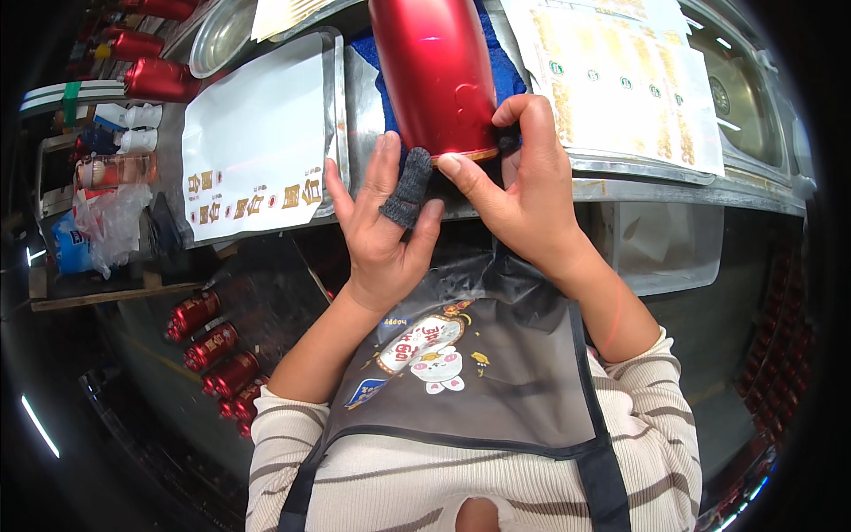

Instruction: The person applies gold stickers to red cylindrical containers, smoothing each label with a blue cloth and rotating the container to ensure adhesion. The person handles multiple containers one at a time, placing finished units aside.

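A glossy red bottle lies on a blue cloth on the bench, its gold-edged end toward me. My right hand grips that end, thumb on the gold rim and index finger bent against the side; its other fingers are partly hidden. My left hand is at the left of the same end with its fingers stretched out. A dark grey knitted finger sleeve covers one of its fingers, close to the rim; whether it touches the bottle I cannot tell.
Left of the bottle, a white sheet with gold decals lies on a metal tray. Another decal sheet is at right, beside a metal sink. A metal bowl and several red bottles stand farther left. Below hangs a clear bin.
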The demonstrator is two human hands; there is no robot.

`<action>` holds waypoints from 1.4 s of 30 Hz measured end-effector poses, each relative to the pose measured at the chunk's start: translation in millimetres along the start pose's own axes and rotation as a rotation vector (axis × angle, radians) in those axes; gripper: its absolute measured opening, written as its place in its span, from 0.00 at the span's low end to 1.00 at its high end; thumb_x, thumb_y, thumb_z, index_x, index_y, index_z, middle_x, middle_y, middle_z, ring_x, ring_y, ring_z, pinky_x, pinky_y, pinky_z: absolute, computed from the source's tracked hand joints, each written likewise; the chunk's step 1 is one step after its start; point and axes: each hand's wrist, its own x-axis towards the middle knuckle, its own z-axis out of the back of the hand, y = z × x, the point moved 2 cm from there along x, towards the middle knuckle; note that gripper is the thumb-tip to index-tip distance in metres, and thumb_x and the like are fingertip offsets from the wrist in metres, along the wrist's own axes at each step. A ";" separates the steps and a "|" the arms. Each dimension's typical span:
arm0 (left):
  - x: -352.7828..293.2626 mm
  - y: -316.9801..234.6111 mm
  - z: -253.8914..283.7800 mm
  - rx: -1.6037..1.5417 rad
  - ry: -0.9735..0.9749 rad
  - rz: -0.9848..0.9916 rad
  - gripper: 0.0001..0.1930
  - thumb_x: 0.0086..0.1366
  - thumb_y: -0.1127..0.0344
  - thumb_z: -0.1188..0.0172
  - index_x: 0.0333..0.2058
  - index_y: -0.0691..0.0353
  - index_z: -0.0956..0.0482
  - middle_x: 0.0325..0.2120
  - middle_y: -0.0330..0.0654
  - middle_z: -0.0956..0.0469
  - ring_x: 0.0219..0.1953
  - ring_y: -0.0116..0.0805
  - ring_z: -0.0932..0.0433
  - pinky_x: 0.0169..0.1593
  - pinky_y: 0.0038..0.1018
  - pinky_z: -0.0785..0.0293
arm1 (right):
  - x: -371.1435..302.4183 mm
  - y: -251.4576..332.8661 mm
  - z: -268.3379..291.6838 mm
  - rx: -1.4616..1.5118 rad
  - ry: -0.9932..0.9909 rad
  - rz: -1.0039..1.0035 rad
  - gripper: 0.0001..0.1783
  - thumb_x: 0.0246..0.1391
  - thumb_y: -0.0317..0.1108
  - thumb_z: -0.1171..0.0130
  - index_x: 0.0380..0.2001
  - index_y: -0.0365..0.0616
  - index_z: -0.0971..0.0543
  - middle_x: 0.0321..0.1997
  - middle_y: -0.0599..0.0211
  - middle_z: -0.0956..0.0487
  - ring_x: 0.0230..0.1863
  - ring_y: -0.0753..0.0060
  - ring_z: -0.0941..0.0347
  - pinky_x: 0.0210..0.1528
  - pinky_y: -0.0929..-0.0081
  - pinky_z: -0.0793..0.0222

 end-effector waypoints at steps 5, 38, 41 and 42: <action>2.0 0.8 2.9 0.027 0.002 -0.019 0.18 0.58 0.70 0.35 0.48 0.67 0.19 0.61 0.57 0.30 0.62 0.49 0.29 0.69 0.60 0.65 | -0.3 -2.8 -3.1 0.056 -0.013 -0.031 0.23 0.54 0.39 0.33 0.42 0.38 0.33 0.39 0.52 0.28 0.37 0.52 0.26 0.38 0.64 0.29; 39.3 -27.8 -4.1 0.276 -0.006 -0.158 0.11 0.45 0.62 0.31 0.29 0.56 0.14 0.66 0.68 0.43 0.70 0.66 0.47 0.68 0.67 0.63 | -7.9 -25.2 14.2 0.186 -0.056 -0.082 0.07 0.61 0.24 0.48 0.42 0.38 0.25 0.37 0.71 0.25 0.32 0.85 0.32 0.33 0.82 0.37; 28.3 -17.2 7.8 0.225 -0.027 -0.188 0.12 0.46 0.67 0.32 0.33 0.59 0.13 0.67 0.65 0.44 0.71 0.61 0.46 0.69 0.63 0.63 | -19.3 -13.0 23.0 0.113 -0.079 -0.066 0.08 0.59 0.23 0.46 0.42 0.38 0.23 0.33 0.70 0.25 0.25 0.86 0.33 0.27 0.82 0.38; 20.8 -6.0 6.8 0.147 -0.051 -0.154 0.17 0.47 0.72 0.33 0.40 0.61 0.13 0.68 0.63 0.45 0.71 0.57 0.44 0.69 0.61 0.63 | -22.3 -5.7 21.6 -0.009 -0.075 0.093 0.09 0.57 0.23 0.44 0.42 0.40 0.22 0.27 0.69 0.26 0.18 0.84 0.37 0.22 0.81 0.40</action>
